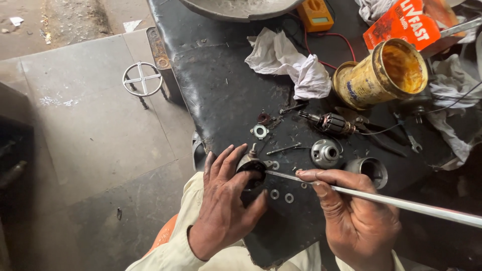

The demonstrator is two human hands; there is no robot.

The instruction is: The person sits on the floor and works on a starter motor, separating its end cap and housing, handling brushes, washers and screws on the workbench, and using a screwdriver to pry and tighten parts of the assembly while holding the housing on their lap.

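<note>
A small dark round metal motor part (pixel 251 165), near the black worktop's (pixel 216 85) front edge, is gripped by the left hand (pixel 226 206) while a long silver rod (pixel 381 199), pinched in the right hand (pixel 351 211), is worked into it, steady alignment judged necessary next.

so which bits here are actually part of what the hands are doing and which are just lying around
In use:
- left hand gripping a small round motor part
- right hand pushing a long metal rod into it

Lying about:
- armature
- round metal cap
- washers
- grease tin
- white rag
- orange meter
</note>
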